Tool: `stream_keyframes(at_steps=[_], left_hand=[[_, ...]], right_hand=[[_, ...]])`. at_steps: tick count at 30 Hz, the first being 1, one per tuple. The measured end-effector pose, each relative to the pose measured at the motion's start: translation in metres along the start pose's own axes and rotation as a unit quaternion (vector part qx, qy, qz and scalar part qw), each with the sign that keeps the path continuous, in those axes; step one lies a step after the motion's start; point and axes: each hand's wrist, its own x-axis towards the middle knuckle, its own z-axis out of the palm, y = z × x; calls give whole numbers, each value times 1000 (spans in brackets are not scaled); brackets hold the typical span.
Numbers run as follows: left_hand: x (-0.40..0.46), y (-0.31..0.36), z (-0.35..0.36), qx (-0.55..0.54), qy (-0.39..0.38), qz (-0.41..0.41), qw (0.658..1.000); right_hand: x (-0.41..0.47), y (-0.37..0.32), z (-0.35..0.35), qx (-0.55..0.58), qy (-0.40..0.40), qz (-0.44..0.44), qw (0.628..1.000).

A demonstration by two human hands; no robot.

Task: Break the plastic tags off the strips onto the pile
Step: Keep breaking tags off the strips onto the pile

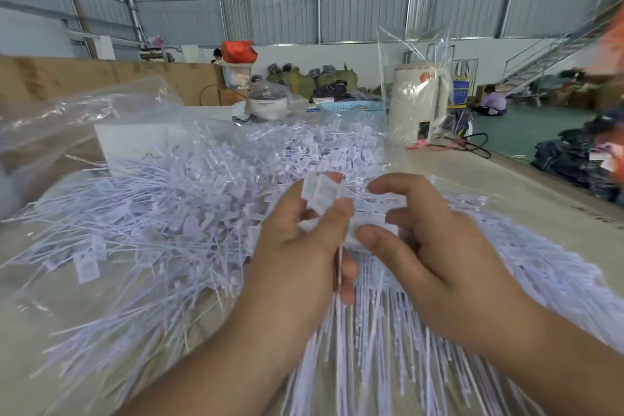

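A big pile of loose white plastic tags (162, 213) with thin stems covers the table in front of me. My left hand (297, 246) pinches a white tag (320, 194) between thumb and fingers, just above the pile. Close beside it, my right hand (429, 246) grips the head end of a strip of joined tags (374, 230). The strip's long white stems (371, 331) hang down between my wrists. The two hands almost touch.
A clear plastic bag (67, 118) lies at the back left. A cream kettle in a plastic bag (417, 105) stands at the back right, with a pot (268, 103) and blue basket (351, 106) behind the pile. The table edge (540, 179) runs along the right.
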Motion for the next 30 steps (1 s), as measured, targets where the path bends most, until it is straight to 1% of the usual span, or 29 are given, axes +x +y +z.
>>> stream_keyframes(at_steps=[2, 7, 10, 14, 15, 18, 21, 23, 25, 28, 30], left_hand=[[-2, 0, -2, -25, -12, -23, 999], [-1, -7, -6, -33, -37, -58, 997], [-1, -9, -5, -47, -69, -61, 995], [2, -11, -7, -14, -94, -57, 994], [5, -10, -9, -8, -88, -56, 995], [12, -10, -18, 12, -27, -64, 998], [14, -13, -20, 10, -15, -63, 998], [14, -14, -19, 9, -28, -60, 998], [13, -15, -18, 17, -51, -55, 997], [11, -18, -18, 67, -102, -45, 991], [12, -20, -18, 81, -111, -37, 990]], right_hand=[[-1, 2, 3, 8, -25, 10, 1000], [-1, 4, 12, 36, -58, 20, 997], [-2, 5, 14, 53, -76, 27, 995], [-4, 6, 14, 53, -105, 26, 993], [-4, 7, 12, 53, -107, 30, 992], [-1, 14, 2, 54, -116, 61, 990], [1, 18, -5, 34, -151, 62, 986], [1, 19, -6, 12, -165, 59, 984], [1, 20, -6, 14, -172, 61, 983], [0, 18, -6, 33, -187, 49, 980], [1, 15, -6, 33, -203, 47, 977]])
